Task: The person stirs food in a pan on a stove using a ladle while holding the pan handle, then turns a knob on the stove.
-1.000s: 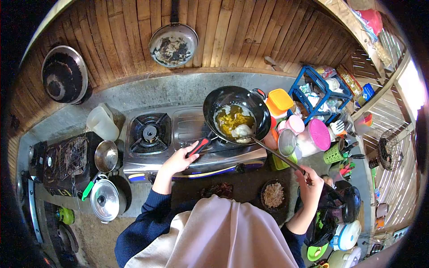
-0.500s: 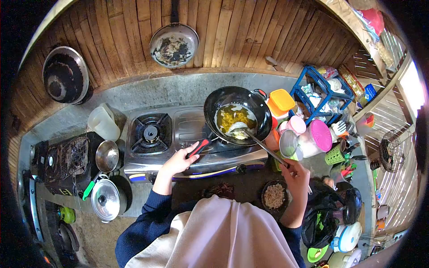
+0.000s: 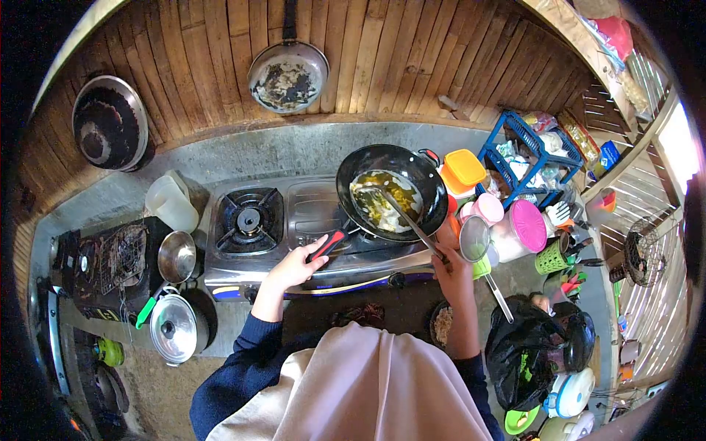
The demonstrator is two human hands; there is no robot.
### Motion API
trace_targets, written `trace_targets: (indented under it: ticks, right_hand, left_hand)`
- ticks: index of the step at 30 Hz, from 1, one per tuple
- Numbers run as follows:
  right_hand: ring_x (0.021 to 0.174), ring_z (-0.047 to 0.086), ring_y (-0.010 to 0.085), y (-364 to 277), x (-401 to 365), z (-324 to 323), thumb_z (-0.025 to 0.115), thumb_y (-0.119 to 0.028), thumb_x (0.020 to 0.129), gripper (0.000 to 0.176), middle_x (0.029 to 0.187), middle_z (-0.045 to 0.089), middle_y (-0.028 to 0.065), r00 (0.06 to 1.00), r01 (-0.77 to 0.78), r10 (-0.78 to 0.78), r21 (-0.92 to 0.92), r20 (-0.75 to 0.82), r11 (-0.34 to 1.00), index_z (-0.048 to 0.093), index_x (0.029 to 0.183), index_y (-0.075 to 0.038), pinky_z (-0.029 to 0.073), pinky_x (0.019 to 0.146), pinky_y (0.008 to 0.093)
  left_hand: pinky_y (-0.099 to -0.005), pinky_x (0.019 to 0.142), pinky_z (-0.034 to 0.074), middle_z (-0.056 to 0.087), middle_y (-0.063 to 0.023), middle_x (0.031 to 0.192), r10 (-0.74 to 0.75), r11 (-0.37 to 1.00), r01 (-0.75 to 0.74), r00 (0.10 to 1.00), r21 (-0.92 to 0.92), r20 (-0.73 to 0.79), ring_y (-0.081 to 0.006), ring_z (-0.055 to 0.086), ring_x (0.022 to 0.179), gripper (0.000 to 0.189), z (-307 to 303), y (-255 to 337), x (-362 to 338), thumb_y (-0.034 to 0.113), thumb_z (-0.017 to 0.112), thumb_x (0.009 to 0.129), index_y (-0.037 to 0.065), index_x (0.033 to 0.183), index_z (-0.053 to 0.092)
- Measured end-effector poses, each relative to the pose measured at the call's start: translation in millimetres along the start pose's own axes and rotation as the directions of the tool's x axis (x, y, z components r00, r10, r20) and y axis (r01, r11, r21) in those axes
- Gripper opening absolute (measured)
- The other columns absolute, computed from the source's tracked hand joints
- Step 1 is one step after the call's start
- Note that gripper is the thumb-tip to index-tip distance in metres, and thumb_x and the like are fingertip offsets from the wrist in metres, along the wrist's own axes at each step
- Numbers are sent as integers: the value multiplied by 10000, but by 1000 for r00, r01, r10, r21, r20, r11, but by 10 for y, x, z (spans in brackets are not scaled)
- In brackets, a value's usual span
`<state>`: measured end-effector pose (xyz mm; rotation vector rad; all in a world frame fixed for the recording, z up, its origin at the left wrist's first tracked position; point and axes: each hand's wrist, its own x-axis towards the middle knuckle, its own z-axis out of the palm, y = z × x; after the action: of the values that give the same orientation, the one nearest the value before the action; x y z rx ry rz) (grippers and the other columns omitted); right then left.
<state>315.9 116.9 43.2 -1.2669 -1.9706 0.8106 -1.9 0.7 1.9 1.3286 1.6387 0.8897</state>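
A black wok (image 3: 435, 187) sits on the right burner of the gas stove (image 3: 312, 198). In it, yellow beaten egg (image 3: 397, 187) spreads in oil, pale and setting at the rim. My left hand (image 3: 296, 266) is closed around the wok's red and black handle (image 3: 328, 245). Gripped by its handle in my right hand (image 3: 452, 273), a long metal spatula (image 3: 406, 219) reaches into the wok. Its head lies at the left side of the egg, too blended in to see clearly. Below my right wrist, a dark bowl of light brown crumbly food (image 3: 442, 323) is half covered by my forearm.
Right of the wok stand an orange-lidded box (image 3: 464, 167), a pink-lidded jar (image 3: 528, 225), a strainer (image 3: 474, 239) and a blue rack (image 3: 526, 151). A lidded pot (image 3: 175, 328) and a small metal pan (image 3: 176, 257) are at the left. A frying pan (image 3: 287, 77) hangs behind.
My right hand has moved left and slightly up, carrying the spatula's head to the left side of the wok. The egg has spread differently. My left hand stays on the handle.
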Motion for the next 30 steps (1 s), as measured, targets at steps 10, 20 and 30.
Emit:
trace_targets:
  ticks: [10,20,30]
  right_hand:
    - [639,610,211,283,45,220,625,-78,816,270,873,650,160,992,0,3,29,-122,1000,615,1084,-46,487,587,300]
    - [671,549,91,387,-301,-271,627,-78,837,165,780,630,61,952,-11,52,136,-301,991,639,988,-14,455,626,238]
    - [639,504,63,150,-664,-632,625,-74,843,121,751,608,25,895,14,85,218,-438,976,642,939,-1,412,575,207]
  left_hand:
    - [-224,479,388,524,40,658,22,1000,-22,1000,4,-5,-52,393,491,558,13,-4,7,234,574,890,224,1398,345]
    - [-226,490,397,617,11,938,25,1000,-25,1000,-19,-7,-50,402,513,549,33,-9,-2,223,581,887,199,1390,361]
    - [-215,452,352,492,58,633,-13,1000,13,1000,24,-9,-42,369,477,537,42,-15,-8,221,576,890,218,1387,372]
